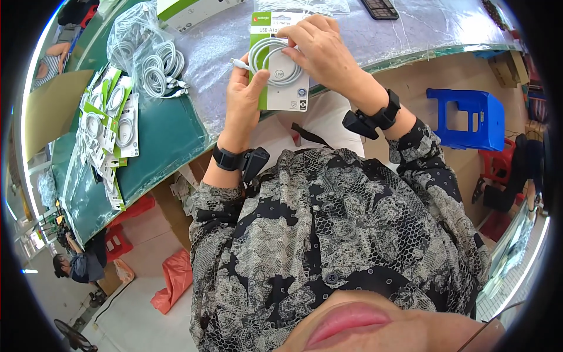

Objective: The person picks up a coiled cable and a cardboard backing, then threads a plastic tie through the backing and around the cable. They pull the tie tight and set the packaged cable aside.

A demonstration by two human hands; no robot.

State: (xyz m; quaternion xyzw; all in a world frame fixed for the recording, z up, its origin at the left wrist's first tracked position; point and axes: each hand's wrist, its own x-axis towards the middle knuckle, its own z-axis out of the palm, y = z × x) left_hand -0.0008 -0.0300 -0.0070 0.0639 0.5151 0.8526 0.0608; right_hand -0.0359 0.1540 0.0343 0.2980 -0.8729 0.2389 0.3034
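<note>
Holding a card (295, 98) and white cable (253, 57) by the table (170, 141)

Pinching the card's left edge with the left grip (243, 97), thumb in front. Touching the top right of the white cable's loops with the right grip (325, 56); cannot tell if closed on them. Having the white cable just right of the left grip, under the tips of the right grip, close to both, with the card's long side running near to far.

Between left hand (243, 94) and right hand (325, 53) sit one card (296, 100), one white cable (255, 56); one black strap (388, 111) per wrist. Right of right hand: one phone (381, 8), one blue stool (491, 120). Left of left hand: one clear bag (132, 26), one pile of carded cables (94, 132), too overlapped to count.
</note>
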